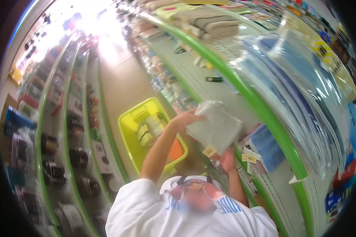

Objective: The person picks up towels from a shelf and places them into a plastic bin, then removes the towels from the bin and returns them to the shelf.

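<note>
A folded whitish cloth, probably a towel, is held up in front of the right-hand shelves. My left hand is closed on its upper left edge, with the thumb on top. At the lower corner, my right hand is closed against the cloth's edge; its fingers are partly hidden and blurred. A small pale tag hangs from the bottom of the cloth. Close to my right hand, a blue folded cloth lies on a shelf with a printed label beside it.
A yellow-green basket stands on the aisle floor, holding packaged goods and something orange. Green-edged shelves on the right bear plastic-wrapped textiles and folded beige towels. Left shelves hold boxed and dark goods.
</note>
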{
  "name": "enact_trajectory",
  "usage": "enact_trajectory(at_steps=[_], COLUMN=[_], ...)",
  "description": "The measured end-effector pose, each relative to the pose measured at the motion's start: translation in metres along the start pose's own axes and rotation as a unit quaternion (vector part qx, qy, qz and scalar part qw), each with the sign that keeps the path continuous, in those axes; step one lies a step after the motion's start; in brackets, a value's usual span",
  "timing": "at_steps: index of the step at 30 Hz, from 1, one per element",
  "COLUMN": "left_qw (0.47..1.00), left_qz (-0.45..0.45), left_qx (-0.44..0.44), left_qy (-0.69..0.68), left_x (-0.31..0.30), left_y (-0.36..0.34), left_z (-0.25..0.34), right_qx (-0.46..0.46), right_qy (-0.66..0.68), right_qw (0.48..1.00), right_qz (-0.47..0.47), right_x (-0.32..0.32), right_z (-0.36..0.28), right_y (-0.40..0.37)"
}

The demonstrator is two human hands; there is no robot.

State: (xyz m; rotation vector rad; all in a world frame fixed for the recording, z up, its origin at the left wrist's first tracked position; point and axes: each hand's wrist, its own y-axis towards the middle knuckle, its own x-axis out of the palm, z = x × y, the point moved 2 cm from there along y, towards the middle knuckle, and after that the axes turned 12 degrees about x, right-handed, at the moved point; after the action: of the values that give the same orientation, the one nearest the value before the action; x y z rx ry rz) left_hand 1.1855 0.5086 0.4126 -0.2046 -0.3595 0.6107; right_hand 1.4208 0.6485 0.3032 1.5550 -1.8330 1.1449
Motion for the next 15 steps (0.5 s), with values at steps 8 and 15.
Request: enact_trajectory(at_steps=[8,15], left_qw=[0.984,0.905], left_qz=[0.157,0.364], left_qx=[0.009,0.060], left_qy=[-0.083,-0.214], left_x=[-0.059,-0.082], left_y=[-0.151,-0.229], left_z=[-0.179,-0.261], right_qx=[0.150,0.294], right_qy=[-0.365,-0.403], right_qw=[0.918,0.865], right_qz=[0.023,-0.048], right_x=[0.017,0.062], right_z=[0.053,0.141], right_y=[0.042,0.077])
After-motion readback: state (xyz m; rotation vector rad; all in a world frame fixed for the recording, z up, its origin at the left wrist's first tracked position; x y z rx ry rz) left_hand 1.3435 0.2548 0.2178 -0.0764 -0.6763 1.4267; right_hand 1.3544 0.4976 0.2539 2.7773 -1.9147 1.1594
